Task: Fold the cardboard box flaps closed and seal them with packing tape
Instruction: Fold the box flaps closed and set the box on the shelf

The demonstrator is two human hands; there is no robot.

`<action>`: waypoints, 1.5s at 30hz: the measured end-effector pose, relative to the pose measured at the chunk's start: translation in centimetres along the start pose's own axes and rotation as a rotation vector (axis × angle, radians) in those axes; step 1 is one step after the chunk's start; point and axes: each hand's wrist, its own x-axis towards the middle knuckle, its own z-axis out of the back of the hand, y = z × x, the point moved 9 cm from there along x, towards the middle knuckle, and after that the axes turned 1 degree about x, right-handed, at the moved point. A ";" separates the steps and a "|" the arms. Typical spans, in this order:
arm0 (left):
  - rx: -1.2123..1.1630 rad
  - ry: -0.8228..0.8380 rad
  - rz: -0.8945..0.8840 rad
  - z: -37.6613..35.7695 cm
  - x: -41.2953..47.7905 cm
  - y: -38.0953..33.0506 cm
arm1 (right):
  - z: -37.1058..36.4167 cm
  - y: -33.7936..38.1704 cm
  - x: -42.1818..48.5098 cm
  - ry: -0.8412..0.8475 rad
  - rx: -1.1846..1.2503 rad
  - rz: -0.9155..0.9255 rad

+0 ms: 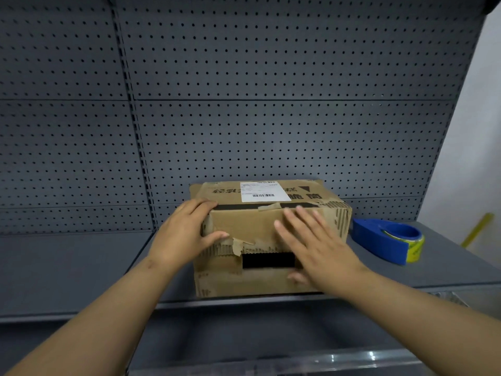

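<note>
A worn brown cardboard box [252, 226] stands on the grey shelf [81, 267], its top flaps folded down with a dark gap between them. A white shipping label [264, 191] is stuck on the far flap. My left hand [187, 234] grips the box's near left corner, thumb on the front and fingers over the top. Over the near flap my right hand [317, 245] lies flat with its fingers spread. A blue tape dispenser [385, 240] holding a yellow-green roll rests on the shelf to the right of the box, untouched.
A grey pegboard wall [244, 104] rises behind the shelf. A hand-hole slot [268, 260] opens in the box's front face. A yellow stick [477, 229] leans at the far right by a white wall. A lower shelf edge [271, 365] runs along the bottom.
</note>
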 end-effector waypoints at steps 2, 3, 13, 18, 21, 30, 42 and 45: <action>0.015 0.014 0.004 0.0 0.1 -0.1 | 0.0 -1.3 1.0 -0.011 0.005 -0.103; 0.039 0.011 -0.002 0.1 0.1 -0.2 | -0.2 -1.7 1.4 -0.008 0.015 -0.142; 0.458 -0.060 -0.300 -4.4 -1.6 -6.6 | -0.5 -2.0 1.8 -0.079 0.063 -0.142; 0.444 -0.164 -0.251 -7.2 -1.8 -7.7 | -0.5 -2.2 1.5 -0.132 0.055 -0.117; 0.441 -0.233 -0.296 -7.5 -1.8 -7.9 | 0.8 -3.0 1.4 -0.237 0.094 -0.113; 0.461 -0.279 -0.279 -7.3 -0.9 -7.6 | -4.0 -19.5 -3.7 -0.313 0.496 -0.832; 0.520 -0.344 -0.286 -7.4 -1.5 -7.8 | -16.5 -24.2 -11.1 0.596 0.118 -0.876; 0.535 -0.344 -0.284 -7.3 -1.4 -7.8 | -15.6 -24.2 -10.2 0.475 0.145 -0.789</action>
